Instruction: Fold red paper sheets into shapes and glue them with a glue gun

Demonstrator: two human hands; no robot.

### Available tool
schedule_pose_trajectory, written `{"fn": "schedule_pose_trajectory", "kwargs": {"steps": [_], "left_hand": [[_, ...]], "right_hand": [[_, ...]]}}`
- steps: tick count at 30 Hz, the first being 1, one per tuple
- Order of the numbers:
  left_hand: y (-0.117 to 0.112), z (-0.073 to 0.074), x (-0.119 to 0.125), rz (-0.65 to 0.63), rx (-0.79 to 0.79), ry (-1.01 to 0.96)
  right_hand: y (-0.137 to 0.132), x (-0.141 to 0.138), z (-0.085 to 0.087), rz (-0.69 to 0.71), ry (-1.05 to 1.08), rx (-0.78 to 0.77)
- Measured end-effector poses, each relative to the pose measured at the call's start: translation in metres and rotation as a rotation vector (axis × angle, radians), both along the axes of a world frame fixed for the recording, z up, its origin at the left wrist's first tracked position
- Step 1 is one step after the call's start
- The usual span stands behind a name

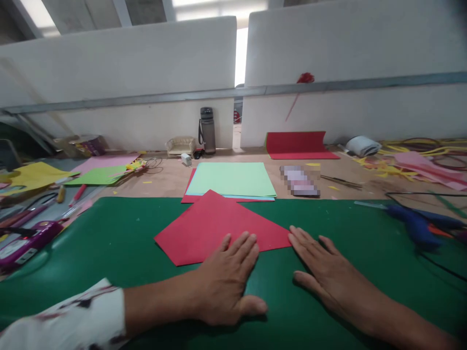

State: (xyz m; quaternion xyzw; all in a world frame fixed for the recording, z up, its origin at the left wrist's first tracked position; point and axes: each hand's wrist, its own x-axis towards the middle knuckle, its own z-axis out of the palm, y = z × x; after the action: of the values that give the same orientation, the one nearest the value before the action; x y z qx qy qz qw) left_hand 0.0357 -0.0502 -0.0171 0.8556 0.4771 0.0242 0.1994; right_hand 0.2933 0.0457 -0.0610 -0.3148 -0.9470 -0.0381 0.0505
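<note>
A folded sheet of red paper [204,228] lies on the green mat [109,238], one corner pointing away from me and another to the right. My left hand [229,277] rests flat with its fingertips on the paper's near edge. At the right-hand corner, my right hand [321,267] lies with fingers stretched out, its fingertips touching the tip. Neither hand grips anything. Just behind the folded paper is a stack of pale green sheets [233,179], with blue and red paper showing beneath.
A blue glue gun [414,226] with a black cord lies at the right. On the left are a purple device [31,245] and several coloured papers. Along the back stand a bottle [207,131], a tiny sofa [180,146] and a folded red sheet [301,146]. Tweezers [341,181] lie nearer.
</note>
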Motion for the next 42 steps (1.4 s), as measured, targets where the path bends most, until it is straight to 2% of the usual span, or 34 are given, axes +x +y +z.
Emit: {"fn": "schedule_pose_trajectory", "kwargs": {"steps": [3,7,10,12,14,16,18,21,27,32,34,37,39,42], "left_hand": [[-0.038,0.002,-0.042,0.112,-0.037,0.115],[-0.079,-0.003,-0.096,0.318,0.028,0.246],[-0.098,-0.008,-0.131,0.474,0.073,0.31],[-0.104,-0.009,-0.143,0.574,0.168,0.282],[-0.104,-0.008,-0.142,0.628,0.318,0.126],[-0.1,-0.005,-0.131,0.619,0.392,-0.111],[-0.095,-0.002,-0.117,0.586,0.323,-0.29],[-0.089,0.001,-0.105,0.573,0.189,-0.388],[-0.083,0.0,-0.109,0.533,0.1,-0.413],[-0.081,0.001,-0.105,0.466,0.138,-0.326],[-0.081,-0.001,-0.105,0.432,0.179,-0.279],[-0.078,-0.008,-0.111,0.423,0.297,-0.169],[-0.075,-0.015,-0.12,0.467,0.404,-0.064],[-0.072,-0.02,-0.133,0.581,0.541,0.006]], "right_hand": [[0.006,0.013,-0.007,-0.015,0.034,0.031],[0.01,0.016,-0.013,0.024,0.066,0.105],[0.011,0.011,-0.012,0.056,0.095,0.164],[0.012,0.005,-0.009,0.06,0.108,0.197],[0.012,-0.002,-0.004,0.063,0.104,0.239],[0.012,-0.01,0.002,0.063,0.087,0.284],[0.011,-0.015,0.006,0.062,0.068,0.314],[0.01,-0.016,0.007,0.058,0.073,0.325],[0.008,-0.013,0.005,0.035,0.102,0.306],[0.008,-0.025,0.018,0.055,0.025,0.397],[0.01,-0.035,0.024,0.149,0.01,0.445],[0.015,-0.052,0.031,0.363,-0.004,0.475],[0.018,-0.062,0.034,0.446,-0.035,0.501],[0.018,-0.071,0.037,0.488,-0.101,0.558]]}}
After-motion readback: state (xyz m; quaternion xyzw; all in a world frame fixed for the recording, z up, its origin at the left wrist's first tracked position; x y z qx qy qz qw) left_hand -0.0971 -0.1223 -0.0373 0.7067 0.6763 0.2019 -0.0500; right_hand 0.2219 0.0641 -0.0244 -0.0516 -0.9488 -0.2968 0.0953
